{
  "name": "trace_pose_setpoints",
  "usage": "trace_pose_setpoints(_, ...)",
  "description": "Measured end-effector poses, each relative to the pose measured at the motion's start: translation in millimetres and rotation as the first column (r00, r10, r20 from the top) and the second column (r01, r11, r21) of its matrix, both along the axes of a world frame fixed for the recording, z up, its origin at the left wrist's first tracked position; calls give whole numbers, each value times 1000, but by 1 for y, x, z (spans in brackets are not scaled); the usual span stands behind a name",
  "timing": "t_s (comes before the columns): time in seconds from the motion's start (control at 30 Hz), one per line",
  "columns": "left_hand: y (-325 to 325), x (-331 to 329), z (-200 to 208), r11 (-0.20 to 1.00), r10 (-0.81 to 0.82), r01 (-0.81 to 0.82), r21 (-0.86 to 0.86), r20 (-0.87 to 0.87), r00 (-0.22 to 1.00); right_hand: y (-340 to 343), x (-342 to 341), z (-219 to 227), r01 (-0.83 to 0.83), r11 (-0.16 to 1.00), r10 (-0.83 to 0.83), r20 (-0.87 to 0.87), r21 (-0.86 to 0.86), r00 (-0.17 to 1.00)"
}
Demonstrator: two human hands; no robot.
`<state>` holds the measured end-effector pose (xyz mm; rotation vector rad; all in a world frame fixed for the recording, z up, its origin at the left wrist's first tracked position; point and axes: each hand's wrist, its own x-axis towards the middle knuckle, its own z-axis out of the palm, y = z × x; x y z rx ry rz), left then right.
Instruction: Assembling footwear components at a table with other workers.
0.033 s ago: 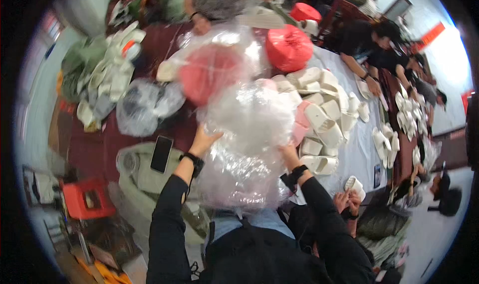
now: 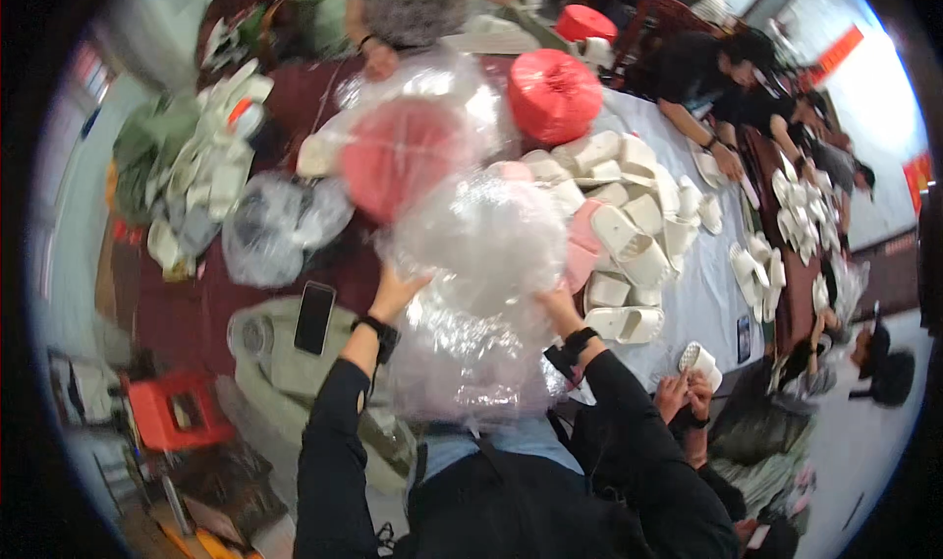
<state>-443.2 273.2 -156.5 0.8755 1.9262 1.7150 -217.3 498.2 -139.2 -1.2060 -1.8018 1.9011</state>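
Head view: left hand [image 2: 395, 292] and right hand [image 2: 556, 302] clutch clear plastic bag [image 2: 471, 294].

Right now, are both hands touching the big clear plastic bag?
Touching. The head view shows the left hand and right hand gripping opposite sides of the clear plastic bag.

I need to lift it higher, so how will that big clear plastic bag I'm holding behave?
The clear plastic bag looks floppy: it is crumpled and sags between the left hand and right hand. Probably light, being thin film. Its glossy surface may be slippery.
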Motion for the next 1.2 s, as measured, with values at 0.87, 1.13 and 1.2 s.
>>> trace_pose_setpoints(0.87,29,15,-49,705,470,-345,-620,43,882,147,-52,-5,-612,-513,510,788,601,345)
trace_pose_setpoints(1.13,20,13,-55,763,441,-321,-561,87,893,123,-56,19,-769,-633,-98,975,92,198)
trace_pose_setpoints(1.2,25,14,-50,710,416,-321,-626,6,909,132,-45,11,-740,-663,-237,904,117,355)
